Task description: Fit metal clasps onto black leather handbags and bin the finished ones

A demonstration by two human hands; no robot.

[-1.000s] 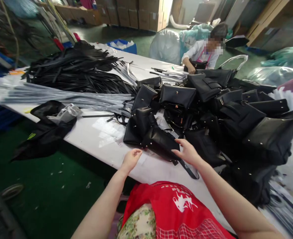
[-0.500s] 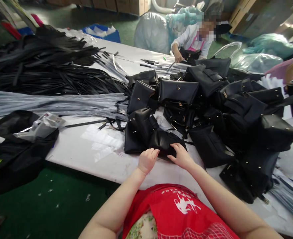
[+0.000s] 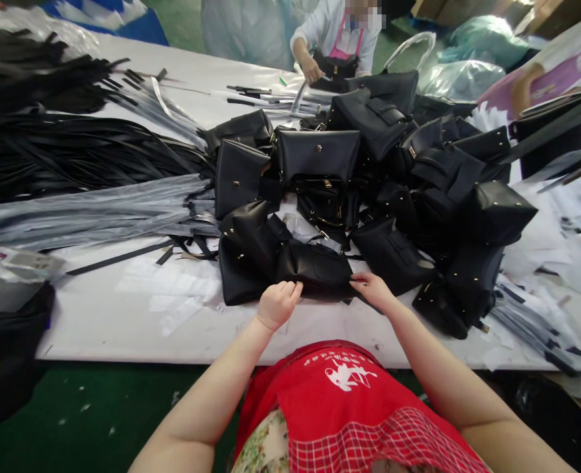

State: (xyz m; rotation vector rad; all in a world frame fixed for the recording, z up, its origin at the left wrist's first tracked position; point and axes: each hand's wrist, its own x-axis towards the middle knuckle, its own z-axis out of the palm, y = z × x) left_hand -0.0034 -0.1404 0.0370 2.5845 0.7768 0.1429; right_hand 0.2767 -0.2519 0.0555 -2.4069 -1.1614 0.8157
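A black leather handbag [image 3: 315,269] lies at the near edge of a white table [image 3: 123,322], in front of a heap of several similar black handbags [image 3: 418,177]. My left hand [image 3: 277,304] is curled at the bag's lower left edge, fingers closed on it. At the bag's lower right corner, my right hand [image 3: 376,291] pinches the edge. A second black bag [image 3: 244,253] leans against it on the left.
Black straps [image 3: 64,151] and clear-wrapped strips [image 3: 83,213] cover the table's left side. A person in white [image 3: 337,33] works on a bag at the far edge. Paper scraps [image 3: 557,263] litter the right. A dark bag [image 3: 4,341] hangs at the left corner. The floor is green.
Both hands have closed in on the near bag, from open and apart to gripping its lower edge. My view has tipped downward and nearer the table.
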